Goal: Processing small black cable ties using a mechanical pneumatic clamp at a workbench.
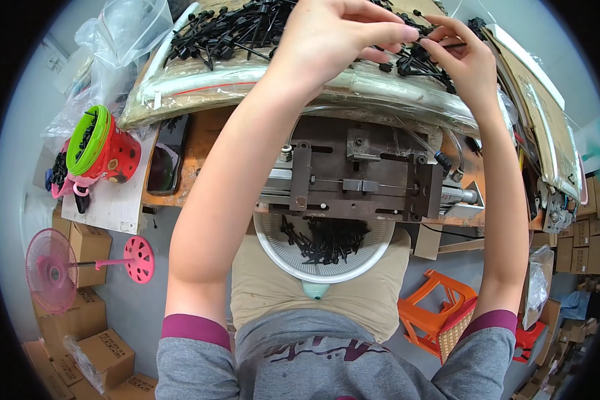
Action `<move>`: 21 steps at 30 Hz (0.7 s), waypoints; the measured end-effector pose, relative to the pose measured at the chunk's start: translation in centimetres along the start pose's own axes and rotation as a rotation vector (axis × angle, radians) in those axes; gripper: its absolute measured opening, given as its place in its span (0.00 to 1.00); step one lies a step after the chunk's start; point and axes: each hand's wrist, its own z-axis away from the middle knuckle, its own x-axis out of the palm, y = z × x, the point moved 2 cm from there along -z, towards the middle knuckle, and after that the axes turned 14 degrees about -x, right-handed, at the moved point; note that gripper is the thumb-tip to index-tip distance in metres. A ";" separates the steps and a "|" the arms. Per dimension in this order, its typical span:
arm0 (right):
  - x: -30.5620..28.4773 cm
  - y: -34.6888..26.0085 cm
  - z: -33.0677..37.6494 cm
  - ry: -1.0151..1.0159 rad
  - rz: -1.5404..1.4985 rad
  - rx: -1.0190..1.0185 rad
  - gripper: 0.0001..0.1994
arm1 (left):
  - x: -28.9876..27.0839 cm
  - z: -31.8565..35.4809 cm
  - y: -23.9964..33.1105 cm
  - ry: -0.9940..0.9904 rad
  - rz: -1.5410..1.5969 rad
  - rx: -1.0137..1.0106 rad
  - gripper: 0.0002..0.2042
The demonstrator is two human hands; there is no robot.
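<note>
At nine o'clock in the view, a pink fan (52, 270) is seen lying on the floor beside stacked cardboard boxes (80, 327). Above it, at ten o'clock, a red cup with a green rim (101, 148) is stood on a white board, with clear plastic bags (117, 33) piled behind it. A dark phone (167, 155) is laid just to the right of the cup, on the orange bench edge.

The left hand (333, 37) is raised at twelve o'clock, its fingers curled together and its fingertips brought toward those of the other hand. A heap of small black plastic parts (223, 30) is spread across a plastic-wrapped tray at eleven to one o'clock, directly beneath and behind both hands. A thin black piece (417, 41) is pinched between the two hands, just at the left hand's three o'clock side.

Below the hands, at the centre, a dark metal fixture (360, 175) is mounted on the bench, and a white round basket (323, 248) holding more black parts is placed at its six o'clock, on the person's lap.

The right hand (463, 57) is held at one o'clock, its thumb and forefinger closed narrowly on the other end of the thin black piece. An orange plastic stool (433, 313) is seen at four o'clock on the floor.
</note>
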 end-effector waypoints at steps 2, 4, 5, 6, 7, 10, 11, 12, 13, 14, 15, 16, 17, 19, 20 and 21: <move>-0.8 1.6 0.6 -0.040 -0.092 0.161 0.15 | -1.3 1.2 -2.0 0.036 -0.065 0.208 0.12; -1.6 1.9 1.2 -0.071 -0.171 0.287 0.15 | -1.5 3.7 -3.7 0.066 -0.194 0.357 0.11; -1.9 1.8 1.4 -0.079 -0.223 0.324 0.14 | -1.4 5.3 -4.4 0.098 -0.289 0.352 0.10; -2.2 1.7 1.7 -0.083 -0.271 0.362 0.14 | -1.5 6.4 -5.3 0.105 -0.512 0.575 0.11; -2.3 1.8 1.8 -0.091 -0.327 0.397 0.13 | -0.7 8.2 -6.4 0.064 -0.343 0.490 0.12; -3.5 0.9 1.7 0.075 -0.448 0.354 0.16 | 0.5 12.3 -9.3 0.098 -0.631 0.612 0.12; -3.8 0.4 1.8 0.166 -0.476 0.340 0.17 | 0.9 13.5 -10.3 0.113 -0.681 0.556 0.12; -4.2 -0.1 2.0 0.197 -0.461 0.339 0.19 | 1.3 14.3 -11.2 0.125 -0.737 0.535 0.12; -4.2 -0.3 2.6 0.186 -0.476 0.361 0.19 | 1.6 14.9 -11.9 0.137 -0.797 0.512 0.11; -4.1 -0.5 3.1 0.175 -0.490 0.383 0.19 | 1.8 15.1 -12.8 0.153 -0.839 0.521 0.11; -4.1 -1.0 3.8 0.164 -0.505 0.405 0.19 | 2.0 15.2 -13.8 0.169 -0.881 0.530 0.11; -2.8 -3.4 4.0 0.186 -0.580 0.343 0.12 | 2.1 15.2 -14.6 0.185 -0.924 0.540 0.11; -2.4 -4.4 4.8 0.165 -0.614 0.385 0.11 | 2.3 15.0 -15.2 0.190 -0.955 0.543 0.11; -1.7 -5.3 6.3 0.124 -0.684 0.467 0.10 | 2.6 14.7 -16.1 0.200 -1.019 0.550 0.12; -1.3 -5.2 7.0 0.123 -0.720 0.520 0.11 | 2.6 14.7 -16.0 0.204 -1.046 0.541 0.12; -1.2 -5.0 7.2 0.140 -0.709 0.524 0.11 | 2.7 14.4 -15.7 0.203 -1.070 0.541 0.12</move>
